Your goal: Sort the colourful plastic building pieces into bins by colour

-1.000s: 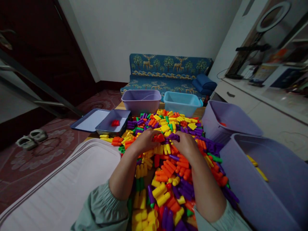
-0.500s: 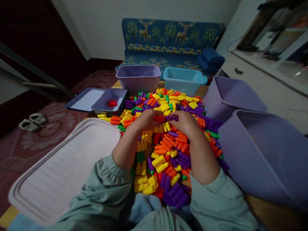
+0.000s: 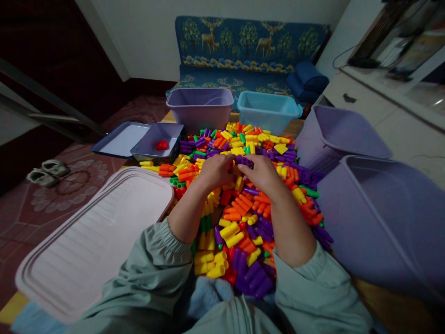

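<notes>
A heap of plastic peg blocks (image 3: 243, 204) in yellow, orange, purple, green and red covers the low table in front of me. My left hand (image 3: 213, 170) and my right hand (image 3: 261, 174) meet above the middle of the heap. The right hand's fingers pinch a purple block piece (image 3: 244, 161). The left hand's fingers are curled close against it; in the earlier frames it gripped a red piece, now hidden behind the fingers. Both forearms lie over the blocks, with grey-green sleeves pushed up.
A pale pink lid (image 3: 93, 232) lies at my left. A grey tray (image 3: 158, 144) holds a red piece (image 3: 162, 145). A purple tub (image 3: 203, 106) and a blue tub (image 3: 267, 109) stand at the far edge. Two large purple bins (image 3: 382, 218) are on the right. Slippers (image 3: 43, 170) lie on the floor.
The camera tilted down and my lap came into view. Both hands lifted slightly and drew closer together, bringing the red and purple pieces against each other.
</notes>
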Tool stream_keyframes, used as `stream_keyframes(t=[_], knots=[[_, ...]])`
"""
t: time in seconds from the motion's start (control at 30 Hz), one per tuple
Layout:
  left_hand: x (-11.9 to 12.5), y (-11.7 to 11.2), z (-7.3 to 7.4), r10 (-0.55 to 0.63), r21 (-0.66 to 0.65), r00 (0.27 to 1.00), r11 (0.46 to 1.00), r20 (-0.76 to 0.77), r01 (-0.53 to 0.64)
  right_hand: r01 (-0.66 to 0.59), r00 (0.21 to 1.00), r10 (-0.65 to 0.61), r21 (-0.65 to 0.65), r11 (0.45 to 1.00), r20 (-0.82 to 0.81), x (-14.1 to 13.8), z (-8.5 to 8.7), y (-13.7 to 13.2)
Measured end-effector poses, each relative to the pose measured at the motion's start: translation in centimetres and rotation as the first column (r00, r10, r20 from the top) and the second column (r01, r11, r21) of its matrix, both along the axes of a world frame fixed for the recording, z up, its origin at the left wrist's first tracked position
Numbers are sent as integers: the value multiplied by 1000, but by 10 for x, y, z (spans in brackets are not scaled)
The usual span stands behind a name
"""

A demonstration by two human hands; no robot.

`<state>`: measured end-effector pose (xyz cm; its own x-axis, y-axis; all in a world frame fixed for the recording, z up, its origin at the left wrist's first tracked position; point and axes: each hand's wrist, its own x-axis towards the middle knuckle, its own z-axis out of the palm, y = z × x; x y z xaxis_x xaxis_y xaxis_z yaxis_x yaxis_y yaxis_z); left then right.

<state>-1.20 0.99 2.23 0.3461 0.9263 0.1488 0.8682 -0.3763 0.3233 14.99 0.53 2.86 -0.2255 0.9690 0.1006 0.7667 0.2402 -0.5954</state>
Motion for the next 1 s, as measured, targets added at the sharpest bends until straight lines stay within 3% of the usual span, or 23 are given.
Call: stream_keyframes(t=[0.17, 0.27, 0.33, 0.43, 0.5, 0.63, 0.77, 0.83, 0.9, 1.0], knots=[[-8, 3, 6, 187, 22, 974, 981, 127, -192, 91, 951, -98, -38, 995, -294, 9, -3, 7], [-15, 4, 8, 314, 44, 942, 946, 118, -321, 186, 942, -174, 15, 982, -288, 18, -1, 11], [-19, 4, 9, 336, 66, 937, 937, 95, -343, 223, 950, -201, 68, 972, -237, 22, 1, 11], [-20, 5, 12, 246, 140, 960, 954, 132, -264, 209, 970, -185, 151, 966, -156, 23, 5, 9], [-16, 5, 14, 152, 177, 956, 964, 251, -200, 161, 980, -137, 173, 972, -143, 19, 5, 6], [-1, 2, 15, 49, 18, 847, 997, 530, -69, 49, 951, -8, 122, 991, -310, 2, 1, 2], [5, 2, 8, -31, -86, 771, 990, 636, 110, -43, 892, 76, 84, 996, -447, -7, 1, 2], [3, 4, 6, 25, -113, 802, 992, 596, 53, -7, 949, 26, 60, 998, -314, 0, 6, 1], [0, 5, 7, 122, -138, 846, 989, 519, -58, 78, 996, -77, 45, 996, -35, 13, 11, 0], [-3, 4, 10, 199, -143, 877, 978, 436, -151, 142, 929, -136, 7, 990, 344, 31, 15, -1]])
